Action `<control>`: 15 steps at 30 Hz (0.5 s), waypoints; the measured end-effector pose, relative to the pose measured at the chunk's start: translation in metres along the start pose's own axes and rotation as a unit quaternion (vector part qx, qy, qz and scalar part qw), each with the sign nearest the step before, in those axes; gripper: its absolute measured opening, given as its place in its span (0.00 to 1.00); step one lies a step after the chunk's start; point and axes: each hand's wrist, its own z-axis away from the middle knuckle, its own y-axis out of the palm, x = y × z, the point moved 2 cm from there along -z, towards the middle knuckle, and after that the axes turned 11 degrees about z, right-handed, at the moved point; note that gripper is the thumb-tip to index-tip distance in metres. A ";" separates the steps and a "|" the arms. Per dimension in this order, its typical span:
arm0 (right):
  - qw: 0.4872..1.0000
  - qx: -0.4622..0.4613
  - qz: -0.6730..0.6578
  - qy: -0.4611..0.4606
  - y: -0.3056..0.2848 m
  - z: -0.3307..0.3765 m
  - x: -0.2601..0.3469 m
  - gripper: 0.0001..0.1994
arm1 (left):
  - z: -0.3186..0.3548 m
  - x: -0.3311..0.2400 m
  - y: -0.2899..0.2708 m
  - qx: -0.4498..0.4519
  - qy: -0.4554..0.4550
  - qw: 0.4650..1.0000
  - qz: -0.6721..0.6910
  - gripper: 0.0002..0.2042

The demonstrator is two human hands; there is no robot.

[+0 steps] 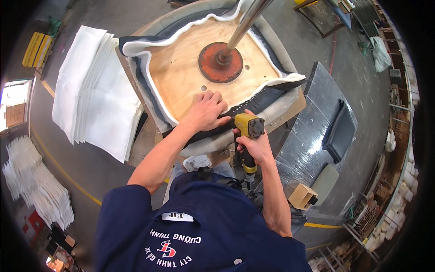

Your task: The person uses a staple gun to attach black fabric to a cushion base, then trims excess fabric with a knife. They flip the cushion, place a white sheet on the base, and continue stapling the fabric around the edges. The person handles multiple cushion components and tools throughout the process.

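Note:
A yellow and black staple gun (247, 125) is in my right hand (257, 147), its nose at the near edge of an upside-down seat. My left hand (206, 113) is just left of the gun, fingers bent over the seat's rim and thumb against the black cover (260, 100). The plywood base (174, 75) faces up, with white padding (147, 68) and dark cover standing around its edge. Short pale staples run along the near right side. A red round plate (210, 68) on a metal rod (247, 25) presses on the plywood. My left fingertips are partly hidden.
White sheets (97, 86) are stacked at the left, with another white pile (34, 174) farther off. On the right, a shiny dark table (299, 136) bears a black cushion (340, 131) and a small wooden box (302, 196). Shelving lines the far right.

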 end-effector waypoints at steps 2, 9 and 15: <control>1.000 0.002 0.002 -0.013 -0.001 0.001 -0.005 0.43 | 0.001 -0.002 0.001 -0.007 -0.006 1.000 0.001 0.10; 0.999 -0.003 0.030 0.009 0.014 -0.006 0.003 0.42 | 0.010 -0.004 0.008 -0.081 -0.023 0.996 -0.003 0.08; 0.994 -0.042 0.095 -0.014 0.019 -0.015 0.002 0.39 | 0.002 -0.008 0.015 -0.116 -0.021 0.993 0.007 0.06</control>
